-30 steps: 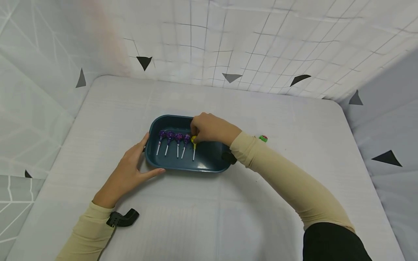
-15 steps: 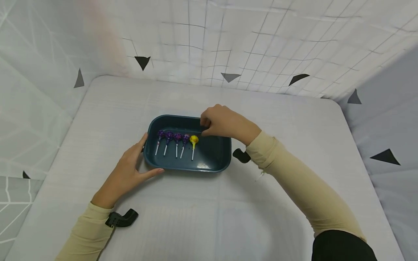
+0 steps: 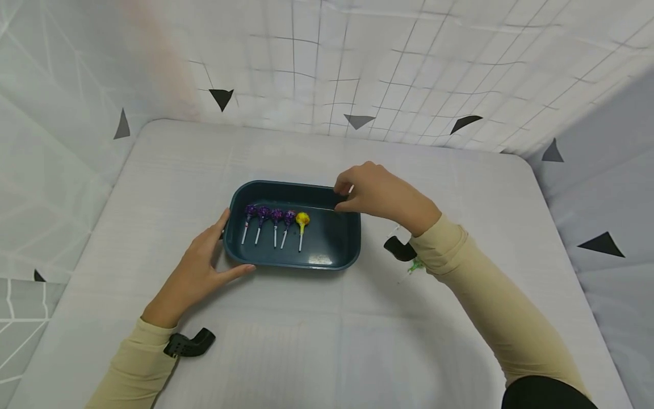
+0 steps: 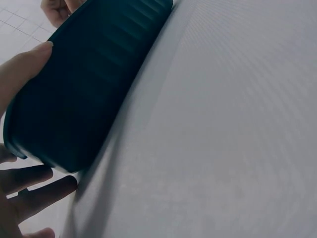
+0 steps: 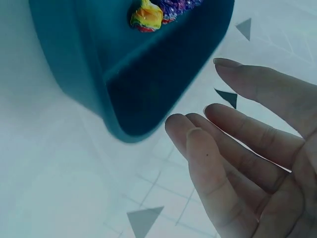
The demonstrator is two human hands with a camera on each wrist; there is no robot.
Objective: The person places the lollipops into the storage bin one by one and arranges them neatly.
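Note:
A dark teal tray [image 3: 332, 241] lies on the white table, its left end flanked by my left hand [image 3: 199, 267], with thumb and fingers spread against the rim and wall. In the left wrist view the thumb [image 4: 29, 67] touches the tray's long side. Inside, several purple-wrapped lollipops [image 3: 276, 216] form a row with one yellow lollipop [image 3: 302, 219] at its right end, sticks toward me. My right hand [image 3: 385, 193] hovers over the tray's back right corner, fingers loosely bent and holding nothing, as the right wrist view confirms.
A green-wrapped lollipop [image 3: 415, 265] lies on the table right of the tray, partly hidden by the right sleeve and the black wrist camera [image 3: 400, 249]. Another white stick [image 3: 393, 230] shows near the right wrist. White curtains [image 3: 357, 68] stand behind the table.
My right hand has let go of the yellow lollipop in the tray and moved right, up to the tray's corner. The left hand has stayed at the tray.

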